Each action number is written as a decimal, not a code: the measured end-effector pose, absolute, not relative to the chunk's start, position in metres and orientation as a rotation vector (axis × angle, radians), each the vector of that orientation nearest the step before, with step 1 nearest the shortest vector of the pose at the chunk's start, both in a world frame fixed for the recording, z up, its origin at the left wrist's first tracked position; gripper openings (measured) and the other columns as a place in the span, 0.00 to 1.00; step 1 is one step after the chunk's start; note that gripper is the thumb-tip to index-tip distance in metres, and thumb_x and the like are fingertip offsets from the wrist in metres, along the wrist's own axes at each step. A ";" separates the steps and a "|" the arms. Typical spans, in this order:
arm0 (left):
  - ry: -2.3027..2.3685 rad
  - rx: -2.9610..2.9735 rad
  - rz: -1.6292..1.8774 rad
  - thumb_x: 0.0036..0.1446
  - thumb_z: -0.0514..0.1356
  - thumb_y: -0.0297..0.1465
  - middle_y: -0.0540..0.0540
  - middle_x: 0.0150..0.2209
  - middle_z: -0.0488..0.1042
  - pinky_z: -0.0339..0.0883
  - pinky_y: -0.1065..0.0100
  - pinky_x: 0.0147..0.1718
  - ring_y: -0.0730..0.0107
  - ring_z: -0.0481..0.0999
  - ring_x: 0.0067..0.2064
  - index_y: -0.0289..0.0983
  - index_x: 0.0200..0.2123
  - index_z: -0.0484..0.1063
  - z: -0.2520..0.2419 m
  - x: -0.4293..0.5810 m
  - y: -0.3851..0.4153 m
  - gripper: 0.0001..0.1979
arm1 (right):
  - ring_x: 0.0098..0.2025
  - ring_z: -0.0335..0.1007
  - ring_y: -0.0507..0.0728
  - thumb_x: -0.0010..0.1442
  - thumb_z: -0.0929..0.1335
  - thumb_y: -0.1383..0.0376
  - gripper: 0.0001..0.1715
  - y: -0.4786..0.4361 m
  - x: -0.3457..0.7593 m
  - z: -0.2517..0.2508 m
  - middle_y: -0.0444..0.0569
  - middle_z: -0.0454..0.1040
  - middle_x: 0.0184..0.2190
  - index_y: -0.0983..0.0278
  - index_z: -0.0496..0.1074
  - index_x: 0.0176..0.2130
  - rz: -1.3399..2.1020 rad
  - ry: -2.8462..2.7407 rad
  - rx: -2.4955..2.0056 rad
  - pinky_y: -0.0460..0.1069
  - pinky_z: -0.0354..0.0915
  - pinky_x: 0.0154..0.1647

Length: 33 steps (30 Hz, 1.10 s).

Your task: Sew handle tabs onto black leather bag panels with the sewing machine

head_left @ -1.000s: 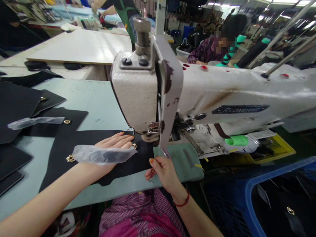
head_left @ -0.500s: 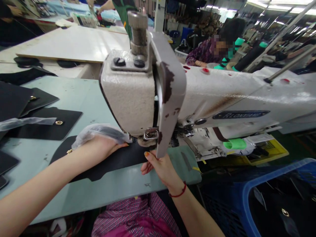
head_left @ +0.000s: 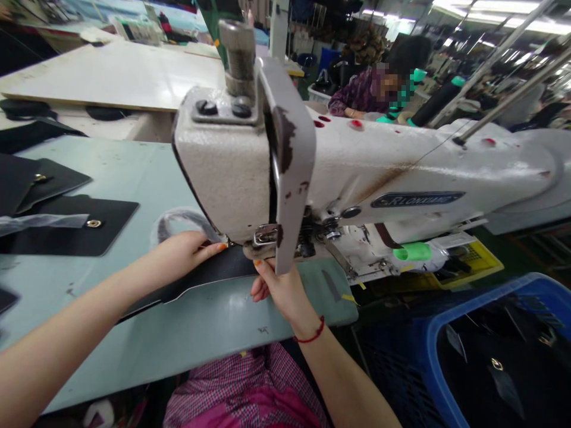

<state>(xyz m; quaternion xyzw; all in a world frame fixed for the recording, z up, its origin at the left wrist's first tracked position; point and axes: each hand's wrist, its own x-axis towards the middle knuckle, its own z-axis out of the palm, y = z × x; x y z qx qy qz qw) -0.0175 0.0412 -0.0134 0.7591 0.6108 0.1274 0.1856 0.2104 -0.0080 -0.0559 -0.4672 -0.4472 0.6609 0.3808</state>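
Note:
A black leather panel (head_left: 209, 274) lies on the pale green sewing table (head_left: 147, 172) and runs under the head of a white sewing machine (head_left: 250, 154). My left hand (head_left: 187, 252) presses on the panel beside the needle area, fingers closed together over a clear plastic strip (head_left: 178, 219). My right hand (head_left: 274, 288) pinches the panel's near edge just below the presser foot (head_left: 263, 238), with the thumb up against the machine.
More black panels with brass eyelets (head_left: 66, 223) lie at the left of the table. A blue crate (head_left: 435, 348) holding black pieces stands low on the right. A white board (head_left: 116, 74) lies behind. Another person (head_left: 379, 89) sits beyond the machine.
The black panel has slid to the right and further under the machine head. Both hands moved with it, closer to the needle. The plastic strip now bunches behind my left hand.

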 end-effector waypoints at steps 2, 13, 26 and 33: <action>1.792 2.220 0.177 0.64 0.51 0.42 0.41 0.31 0.78 0.62 0.65 0.33 0.59 0.74 0.33 0.33 0.34 0.75 -0.006 -0.014 0.018 0.20 | 0.16 0.69 0.50 0.57 0.66 0.40 0.33 -0.008 0.210 -0.055 0.47 0.72 0.17 0.68 0.68 0.24 1.669 -1.154 -1.200 0.41 0.65 0.17; 1.047 0.549 1.053 0.50 0.62 0.52 0.53 0.25 0.61 0.43 0.75 0.18 0.78 0.53 0.23 0.36 0.34 0.68 -0.066 0.089 -0.065 0.24 | 0.20 0.72 0.50 0.61 0.65 0.44 0.29 -0.010 0.213 -0.056 0.46 0.74 0.20 0.67 0.70 0.27 1.579 -1.264 -1.204 0.42 0.67 0.22; 0.890 0.285 1.018 0.46 0.67 0.48 0.56 0.14 0.52 0.51 0.73 0.19 0.80 0.50 0.18 0.37 0.14 0.55 -0.070 0.081 -0.028 0.29 | 0.17 0.66 0.47 0.55 0.70 0.45 0.26 -0.021 0.206 -0.052 0.43 0.71 0.21 0.67 0.70 0.30 1.869 -0.801 -1.079 0.40 0.63 0.17; 1.114 0.498 0.961 0.47 0.66 0.49 0.55 0.17 0.55 0.48 0.71 0.21 0.78 0.51 0.22 0.37 0.17 0.59 -0.069 0.073 -0.025 0.26 | 0.19 0.67 0.47 0.60 0.67 0.50 0.24 -0.022 0.207 -0.053 0.44 0.71 0.20 0.67 0.69 0.27 1.568 -1.073 -1.168 0.40 0.64 0.20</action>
